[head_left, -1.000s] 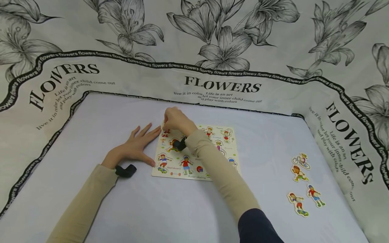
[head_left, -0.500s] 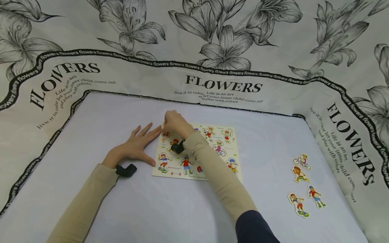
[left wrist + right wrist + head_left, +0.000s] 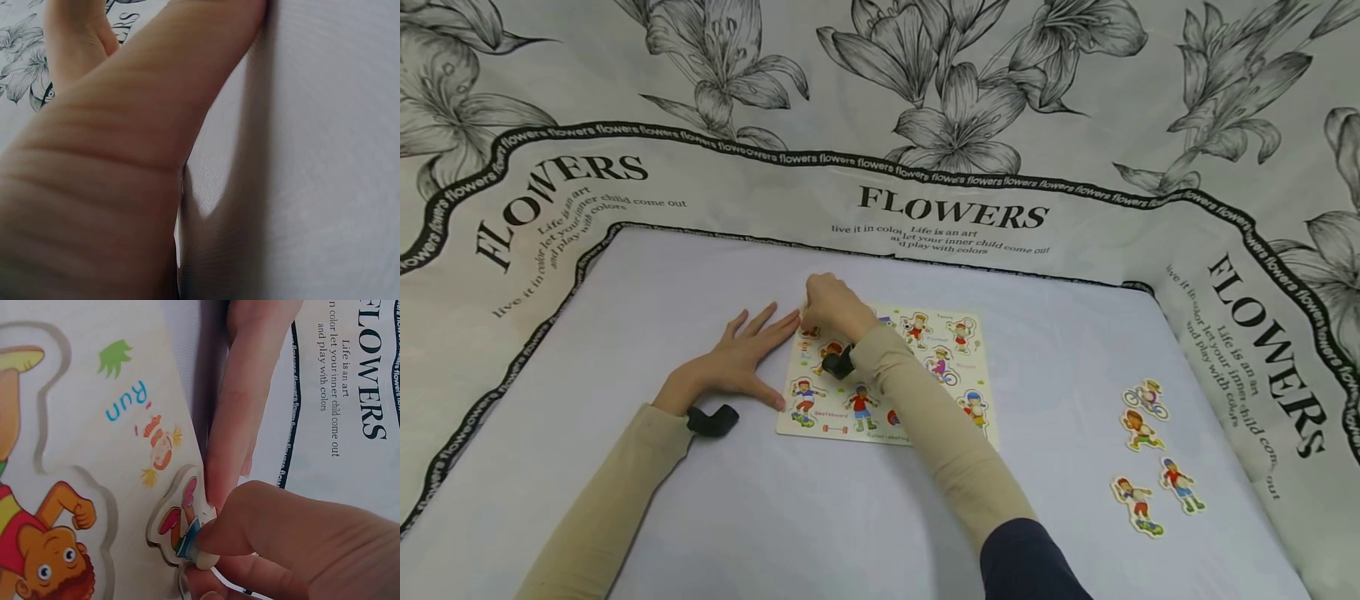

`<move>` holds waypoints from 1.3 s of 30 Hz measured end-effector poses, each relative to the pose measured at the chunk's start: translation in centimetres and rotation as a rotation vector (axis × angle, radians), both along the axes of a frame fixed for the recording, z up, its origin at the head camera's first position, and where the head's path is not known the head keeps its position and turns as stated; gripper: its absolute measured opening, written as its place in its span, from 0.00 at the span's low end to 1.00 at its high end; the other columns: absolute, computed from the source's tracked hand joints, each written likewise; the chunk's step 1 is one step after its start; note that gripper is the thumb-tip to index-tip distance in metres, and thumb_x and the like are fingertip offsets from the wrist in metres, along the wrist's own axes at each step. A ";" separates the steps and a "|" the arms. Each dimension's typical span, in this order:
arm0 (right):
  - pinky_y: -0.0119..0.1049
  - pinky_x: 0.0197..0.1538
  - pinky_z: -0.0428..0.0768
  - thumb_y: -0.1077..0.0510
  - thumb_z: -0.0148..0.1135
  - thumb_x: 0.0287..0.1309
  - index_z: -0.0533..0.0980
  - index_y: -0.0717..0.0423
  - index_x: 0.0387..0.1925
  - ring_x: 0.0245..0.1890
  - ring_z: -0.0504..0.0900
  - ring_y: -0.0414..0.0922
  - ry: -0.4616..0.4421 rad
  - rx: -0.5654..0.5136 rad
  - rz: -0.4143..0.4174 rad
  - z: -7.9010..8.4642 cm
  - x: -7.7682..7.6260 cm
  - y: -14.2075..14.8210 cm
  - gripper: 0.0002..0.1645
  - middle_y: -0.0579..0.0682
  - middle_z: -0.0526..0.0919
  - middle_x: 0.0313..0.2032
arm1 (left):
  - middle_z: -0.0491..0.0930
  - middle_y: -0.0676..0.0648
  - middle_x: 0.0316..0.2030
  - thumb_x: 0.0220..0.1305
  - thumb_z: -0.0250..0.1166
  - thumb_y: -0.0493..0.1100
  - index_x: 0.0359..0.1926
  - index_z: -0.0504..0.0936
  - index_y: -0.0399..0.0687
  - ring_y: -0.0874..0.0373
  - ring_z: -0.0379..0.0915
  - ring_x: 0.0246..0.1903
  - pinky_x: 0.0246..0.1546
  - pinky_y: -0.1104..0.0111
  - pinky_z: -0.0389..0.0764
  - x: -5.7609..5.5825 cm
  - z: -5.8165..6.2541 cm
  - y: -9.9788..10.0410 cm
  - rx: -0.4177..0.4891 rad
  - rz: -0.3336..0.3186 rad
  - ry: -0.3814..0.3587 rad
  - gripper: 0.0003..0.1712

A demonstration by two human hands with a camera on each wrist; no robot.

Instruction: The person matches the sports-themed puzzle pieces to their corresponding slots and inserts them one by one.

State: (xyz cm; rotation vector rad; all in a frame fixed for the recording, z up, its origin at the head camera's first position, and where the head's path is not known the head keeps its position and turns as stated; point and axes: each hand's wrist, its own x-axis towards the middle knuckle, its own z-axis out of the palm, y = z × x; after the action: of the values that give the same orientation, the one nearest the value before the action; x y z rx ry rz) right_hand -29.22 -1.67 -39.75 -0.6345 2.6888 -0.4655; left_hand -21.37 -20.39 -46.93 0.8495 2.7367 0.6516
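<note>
In the head view, a cream puzzle board [image 3: 799, 428] printed with sporting children lies flat on the white cloth. My right hand [image 3: 833, 304] is at its upper left corner. The right wrist view shows that hand's thumb and fingers pinching a puzzle piece [image 3: 186, 532] by a small pale knob. This piece has pink shoes and a blue garment, and it lies at its cutout; whether it is fully seated is hidden by the fingers. My left hand [image 3: 730, 362] rests with fingers spread against the board's left edge. The left wrist view shows mostly its wrist [image 3: 112, 162].
Several loose puzzle pieces lie to the right: a cyclist [image 3: 1144, 398], a runner [image 3: 1141, 429], a roller skater [image 3: 1182, 485] and a skateboarder [image 3: 1138, 506]. A flower-printed cloth [image 3: 951, 208] rises behind the table. The right forearm [image 3: 940, 425] crosses over the board.
Over the last second my right hand has shifted slightly down and toward the near side at the board's corner, then stayed almost still. The left hand remains in place.
</note>
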 end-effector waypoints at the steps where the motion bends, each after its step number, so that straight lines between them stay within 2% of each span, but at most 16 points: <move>1: 0.33 0.31 0.78 0.60 0.74 0.51 0.76 0.58 0.35 0.30 0.78 0.45 -0.002 0.004 -0.001 0.1 0.0 0.0 0.14 0.51 0.79 0.32 | 0.38 0.50 0.79 0.36 0.72 0.78 0.80 0.43 0.49 0.46 0.21 0.77 0.71 0.45 0.22 0.0 0.0 0.1 0.005 -0.001 0.000 0.79; 7: 0.34 0.31 0.78 0.61 0.74 0.51 0.76 0.59 0.36 0.30 0.77 0.45 -0.005 0.037 -0.005 0.3 0.0 0.0 0.15 0.51 0.78 0.33 | 0.39 0.50 0.79 0.36 0.72 0.78 0.80 0.42 0.51 0.46 0.21 0.77 0.71 0.45 0.22 0.0 0.1 0.4 0.008 -0.005 0.002 0.79; 13: 0.34 0.31 0.79 0.62 0.74 0.50 0.77 0.60 0.35 0.30 0.78 0.46 0.002 0.006 0.003 0.0 -0.1 0.2 0.14 0.52 0.80 0.33 | 0.39 0.49 0.79 0.36 0.73 0.78 0.80 0.43 0.50 0.45 0.22 0.77 0.71 0.44 0.22 0.1 0.4 0.5 0.004 -0.009 0.005 0.79; 26: 0.34 0.36 0.79 0.59 0.69 0.58 0.79 0.60 0.38 0.34 0.79 0.46 -0.014 -0.014 0.036 0.6 0.6 0.9 0.10 0.52 0.80 0.36 | 0.38 0.51 0.79 0.36 0.72 0.78 0.80 0.41 0.51 0.46 0.20 0.76 0.71 0.44 0.22 0.0 0.2 0.3 -0.011 -0.004 -0.003 0.79; 33: 0.35 0.36 0.77 0.57 0.67 0.61 0.81 0.60 0.35 0.35 0.77 0.46 0.025 -0.010 0.086 1.0 1.0 1.6 0.09 0.52 0.81 0.36 | 0.39 0.50 0.79 0.36 0.73 0.78 0.80 0.42 0.50 0.45 0.21 0.76 0.70 0.44 0.21 0.1 0.1 0.3 -0.016 0.007 -0.006 0.79; 39: 0.39 0.40 0.78 0.55 0.65 0.63 0.81 0.59 0.41 0.40 0.77 0.48 0.049 -0.016 0.098 1.6 1.4 3.1 0.11 0.54 0.82 0.44 | 0.40 0.48 0.79 0.36 0.73 0.77 0.79 0.44 0.48 0.43 0.22 0.76 0.70 0.44 0.22 0.3 0.2 0.3 -0.009 0.006 0.010 0.79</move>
State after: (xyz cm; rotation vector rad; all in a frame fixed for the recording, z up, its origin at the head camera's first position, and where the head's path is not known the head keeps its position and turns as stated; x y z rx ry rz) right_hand -27.80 1.38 -38.17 -0.7886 2.6868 -0.4520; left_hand -21.10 -20.06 -46.70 0.8447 2.7503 0.6370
